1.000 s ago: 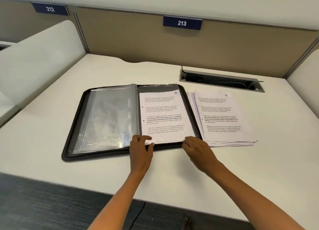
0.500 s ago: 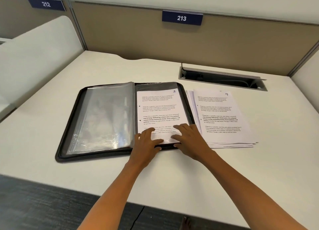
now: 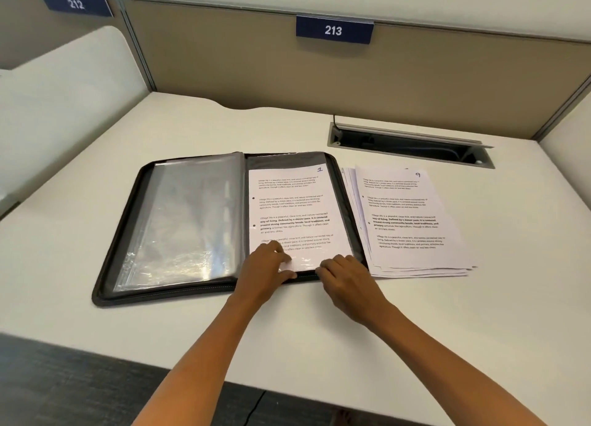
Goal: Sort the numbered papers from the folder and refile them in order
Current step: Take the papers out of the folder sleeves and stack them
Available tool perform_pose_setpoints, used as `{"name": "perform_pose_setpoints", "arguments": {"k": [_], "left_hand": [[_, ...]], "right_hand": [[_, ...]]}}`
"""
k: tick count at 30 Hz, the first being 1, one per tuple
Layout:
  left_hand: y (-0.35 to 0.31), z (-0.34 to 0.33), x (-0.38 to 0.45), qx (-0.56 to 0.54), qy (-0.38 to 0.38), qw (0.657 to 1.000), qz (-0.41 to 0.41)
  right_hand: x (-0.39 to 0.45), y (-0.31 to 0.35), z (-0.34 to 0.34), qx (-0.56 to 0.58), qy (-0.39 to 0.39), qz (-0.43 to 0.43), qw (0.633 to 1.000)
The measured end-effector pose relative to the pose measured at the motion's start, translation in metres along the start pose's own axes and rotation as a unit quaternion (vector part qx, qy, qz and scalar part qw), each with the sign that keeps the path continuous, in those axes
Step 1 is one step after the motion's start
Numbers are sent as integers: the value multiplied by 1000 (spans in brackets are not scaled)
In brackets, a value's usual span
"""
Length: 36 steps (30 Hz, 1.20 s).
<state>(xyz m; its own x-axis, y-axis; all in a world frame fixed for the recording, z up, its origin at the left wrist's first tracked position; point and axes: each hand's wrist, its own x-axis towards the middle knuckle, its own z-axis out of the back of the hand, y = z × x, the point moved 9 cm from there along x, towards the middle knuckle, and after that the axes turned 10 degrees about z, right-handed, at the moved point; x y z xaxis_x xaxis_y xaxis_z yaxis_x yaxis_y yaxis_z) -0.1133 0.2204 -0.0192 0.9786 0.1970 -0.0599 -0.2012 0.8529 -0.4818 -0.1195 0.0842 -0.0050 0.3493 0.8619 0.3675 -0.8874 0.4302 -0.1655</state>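
While the left hand (image 3: pixel 267 267) pressed flat on sheet 1 (image 3: pixel 295 214) in the open folder (image 3: pixel 128 233), the right hand (image 3: pixel 343 273), fingers curled, apparently pinched its bottom edge; seating looked nearly finished, and the stack (image 3: pixel 412 221) topped by 9 beside it needed searching for sheet 2.

Bare desk (image 3: pixel 80 233) left and near of the folder (image 3: pixel 128 233); paper stack (image 3: pixel 415 256) right, cable slot (image 3: pixel 409 144) far right

White desk (image 3: pixel 96 233) bears open folder (image 3: pixel 128 233) beside paper stack (image 3: pixel 409 221).
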Motion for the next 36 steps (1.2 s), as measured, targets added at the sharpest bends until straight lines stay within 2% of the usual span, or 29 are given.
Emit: {"name": "perform_pose_setpoints", "arguments": {"k": [3, 7, 10, 14, 16, 18, 21, 23, 27, 29, 32, 36], "left_hand": [[15, 7, 4, -140, -32, 986, 86], [21, -4, 7, -113, -11, 990, 79], [24, -6, 12, -136, -6, 986, 101], [24, 1, 12, -140, -49, 983, 109], [25, 7, 10, -179, -77, 974, 116], [24, 13, 8, -203, -102, 967, 116], [24, 27, 6, -225, -140, 956, 125], [27, 31, 4, -245, -151, 949, 131], [30, 34, 2, -257, -152, 945, 136], [30, 36, 1, -260, -154, 943, 138], [31, 36, 0, -267, -147, 942, 139], [32, 34, -1, -272, -141, 941, 142]], "right_hand": [[1, -18, 4, 44, -26, -61, 997], [3, -24, 13, 89, -40, -90, 991], [3, -24, 16, 109, -42, -96, 988], [7, -23, 16, 118, -50, -87, 988], [9, -18, 14, 97, -44, -59, 993], [11, -2, 11, 70, -27, 12, 997], [13, 31, -4, -5, 54, 153, 987], [15, 38, -14, -87, 90, 189, 974], [25, 15, -30, -220, 183, 96, 954], [30, 4, -30, -252, 204, 61, 944], [39, -5, -23, -264, 195, 52, 943], [46, -8, -9, -199, 149, 48, 967]]}}
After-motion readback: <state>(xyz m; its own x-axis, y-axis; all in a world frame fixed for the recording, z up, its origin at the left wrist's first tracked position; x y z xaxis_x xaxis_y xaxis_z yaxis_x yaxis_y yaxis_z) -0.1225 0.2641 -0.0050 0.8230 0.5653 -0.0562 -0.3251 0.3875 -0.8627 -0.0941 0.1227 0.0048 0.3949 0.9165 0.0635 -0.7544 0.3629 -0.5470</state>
